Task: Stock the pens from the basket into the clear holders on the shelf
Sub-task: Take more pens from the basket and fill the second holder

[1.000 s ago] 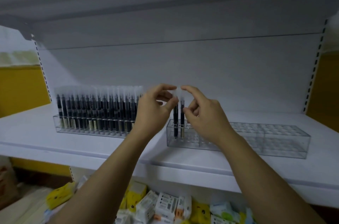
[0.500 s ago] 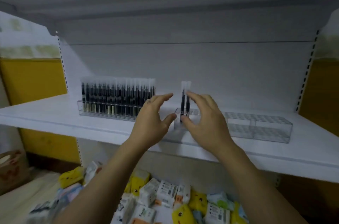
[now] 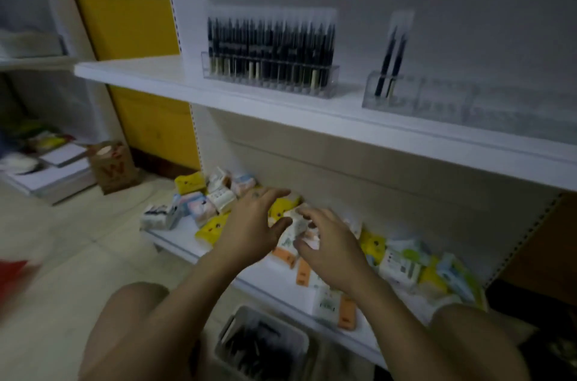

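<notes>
The left hand and the right hand were held side by side in open air. Their fingers were spread apart and loosely bent, and nothing was gripped. Below the fingers and nearer the body, a grey plastic basket of loose dark pens was seen, its rim uncovered from above. Well above the fingers ran the front edge of the white upper shelf. A clear plastic holder packed with upright dark pens was placed on it, up and to the left. A second long clear holder was placed up and to the right. Two black pens were stood in its left end, and the other cells looked free, though blurred. Just beyond the fingertips, small coloured packets were heaped on the low white shelf.
</notes>
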